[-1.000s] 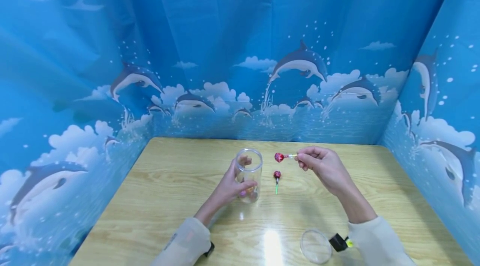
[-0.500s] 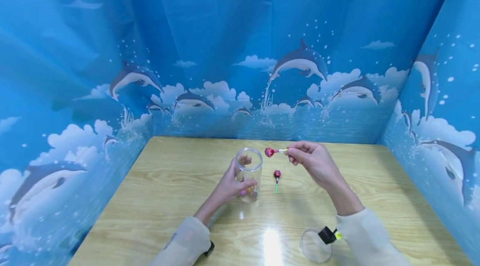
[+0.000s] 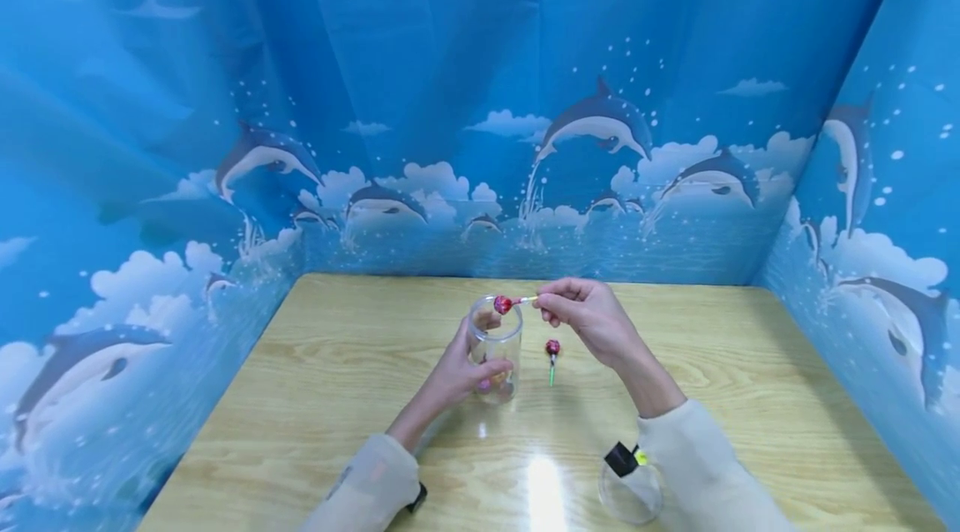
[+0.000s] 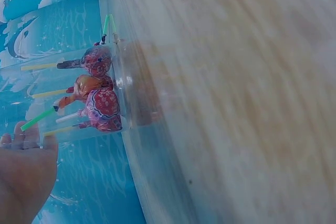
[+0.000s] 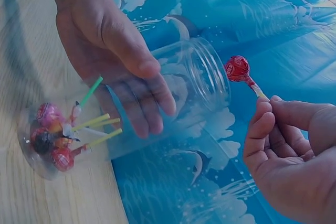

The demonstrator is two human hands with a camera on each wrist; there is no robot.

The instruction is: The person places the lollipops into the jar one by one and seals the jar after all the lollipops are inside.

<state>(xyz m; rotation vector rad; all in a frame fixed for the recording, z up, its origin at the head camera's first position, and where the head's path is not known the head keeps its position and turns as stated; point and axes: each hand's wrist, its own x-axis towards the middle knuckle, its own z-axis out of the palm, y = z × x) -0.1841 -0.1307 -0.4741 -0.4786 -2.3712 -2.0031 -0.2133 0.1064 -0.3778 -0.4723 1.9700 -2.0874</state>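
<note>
A clear plastic jar [image 3: 498, 340] stands upright on the table, its mouth uncovered. My left hand [image 3: 463, 369] grips it round the side, thumb in front and fingers behind. Several wrapped lollipops [image 4: 102, 103] lie heads down at the jar's bottom, with yellow, green and white sticks. Between thumb and forefinger, my right hand [image 3: 588, 317] pinches the stick of a red lollipop [image 5: 238, 69]. Its round head is right at the jar's rim in the right wrist view and overlaps the opening in the head view.
Another red lollipop [image 3: 552, 347] with a green stick lies on the wooden table [image 3: 360, 332], right of the jar. A round clear lid [image 3: 630, 507] lies near the front, partly behind the right wrist's black camera [image 3: 621, 459]. Dolphin-print blue curtains [image 3: 420, 98] surround the table.
My right hand has moved left with the red lollipop, bringing its head from beside the jar to the jar's mouth. The left hand and the jar have stayed put.
</note>
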